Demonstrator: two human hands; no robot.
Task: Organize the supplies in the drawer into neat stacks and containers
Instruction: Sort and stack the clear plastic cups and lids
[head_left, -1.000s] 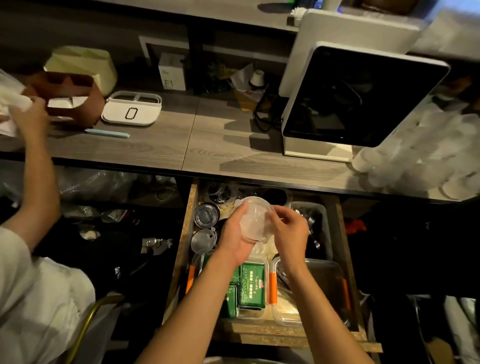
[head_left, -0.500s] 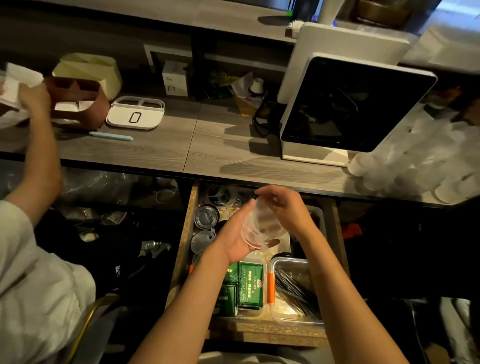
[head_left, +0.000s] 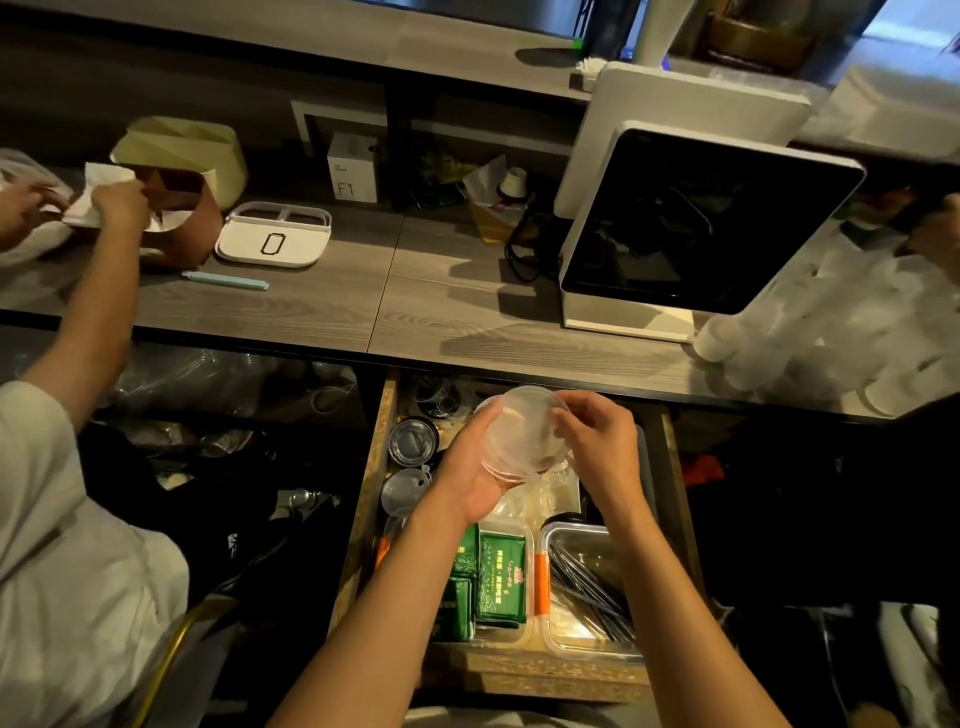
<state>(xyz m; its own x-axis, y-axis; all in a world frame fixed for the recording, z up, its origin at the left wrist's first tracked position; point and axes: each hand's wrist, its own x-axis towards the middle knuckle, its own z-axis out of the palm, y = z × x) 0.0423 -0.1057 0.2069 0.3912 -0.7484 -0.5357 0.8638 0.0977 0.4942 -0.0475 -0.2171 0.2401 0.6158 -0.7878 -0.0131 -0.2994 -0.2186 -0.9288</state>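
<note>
A stack of clear plastic lids (head_left: 522, 434), thin, round and glossy, is held above the open drawer (head_left: 366, 499), cupped from below by the left hand (head_left: 475, 470) while the right hand (head_left: 597, 441) pinches its rim with curled fingers. The step appears to be squaring loose lids into one stack; the next move likely calls for a free spot among the containers. Below sit green foil packets (head_left: 501, 577) in a clear tub and dark straws (head_left: 587, 587) in another, beneath a wood-grain counter (head_left: 311, 306)
</note>
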